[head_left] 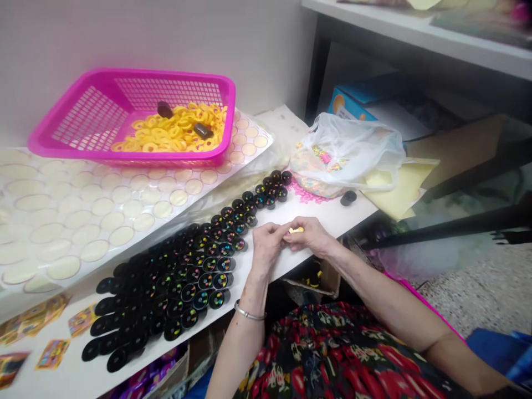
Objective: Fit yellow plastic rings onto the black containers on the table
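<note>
My two hands meet above the front edge of the white table. Between the thumb and fingers of my right hand (pixel 312 236) shows a small yellow ring (pixel 296 229), partly covered by the fingers. My left hand (pixel 268 243) is pinched closed against the right fingertips; what it grips, if anything, is hidden. To the left of my hands stand many small round black cups (pixel 205 281) in rows, several with bright coloured bits inside. Beyond my hands lies a spread of small pink pieces (pixel 305 194).
A pink basket (pixel 230 119) holding yellow rings stands at the back left on a sheet of round stickers (pixel 112 221). Near it are a white plastic bag (pixel 361 147) of coloured beads and a lone black piece (pixel 348 198). Shiny cards (pixel 53 353) lie front left. A shelf (pixel 415 30) overhangs the right.
</note>
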The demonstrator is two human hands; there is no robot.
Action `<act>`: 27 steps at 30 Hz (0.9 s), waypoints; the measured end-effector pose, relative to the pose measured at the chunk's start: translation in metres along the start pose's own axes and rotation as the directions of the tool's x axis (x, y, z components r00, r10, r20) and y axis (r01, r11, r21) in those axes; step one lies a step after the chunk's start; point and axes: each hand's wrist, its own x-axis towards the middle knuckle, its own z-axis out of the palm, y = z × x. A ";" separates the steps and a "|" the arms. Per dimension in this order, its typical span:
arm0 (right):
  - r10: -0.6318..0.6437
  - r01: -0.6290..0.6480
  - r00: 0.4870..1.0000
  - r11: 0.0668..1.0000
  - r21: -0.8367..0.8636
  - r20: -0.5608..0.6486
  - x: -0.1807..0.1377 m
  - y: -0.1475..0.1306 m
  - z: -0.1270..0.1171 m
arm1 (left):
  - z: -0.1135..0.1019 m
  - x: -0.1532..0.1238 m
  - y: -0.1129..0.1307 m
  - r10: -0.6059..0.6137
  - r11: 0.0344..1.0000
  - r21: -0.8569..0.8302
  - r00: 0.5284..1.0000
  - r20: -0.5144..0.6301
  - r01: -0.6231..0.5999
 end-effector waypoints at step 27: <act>-0.274 0.260 0.960 0.951 -0.169 -0.063 -0.050 0.019 -0.023 | 0.008 -0.035 -0.010 0.351 0.888 0.210 0.898 0.266 -0.409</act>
